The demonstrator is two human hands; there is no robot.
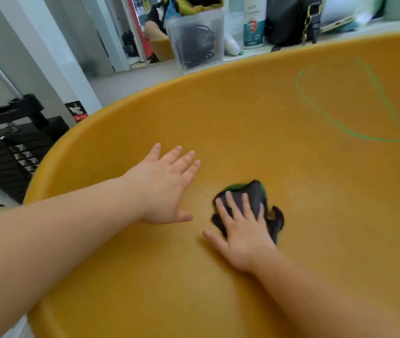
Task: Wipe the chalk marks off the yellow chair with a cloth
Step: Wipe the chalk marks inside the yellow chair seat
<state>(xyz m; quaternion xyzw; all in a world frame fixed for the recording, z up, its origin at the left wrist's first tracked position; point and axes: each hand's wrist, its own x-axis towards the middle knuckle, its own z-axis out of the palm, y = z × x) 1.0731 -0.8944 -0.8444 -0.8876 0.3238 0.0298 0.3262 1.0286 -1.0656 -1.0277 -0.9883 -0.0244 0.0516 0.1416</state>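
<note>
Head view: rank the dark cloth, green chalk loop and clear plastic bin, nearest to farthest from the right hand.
1. Dark cloth, pressed flat under the right hand.
2. Green chalk loop, up and right on the yellow chair.
3. Clear plastic bin, beyond the chair's far rim.

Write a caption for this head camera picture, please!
Right hand presses a dark cloth on the yellow chair; green chalk marks remain.

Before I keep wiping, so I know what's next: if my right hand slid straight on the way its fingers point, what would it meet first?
Probably bare yellow plastic chair, then its rim; the green chalk loop lies off right of the right hand.
</note>
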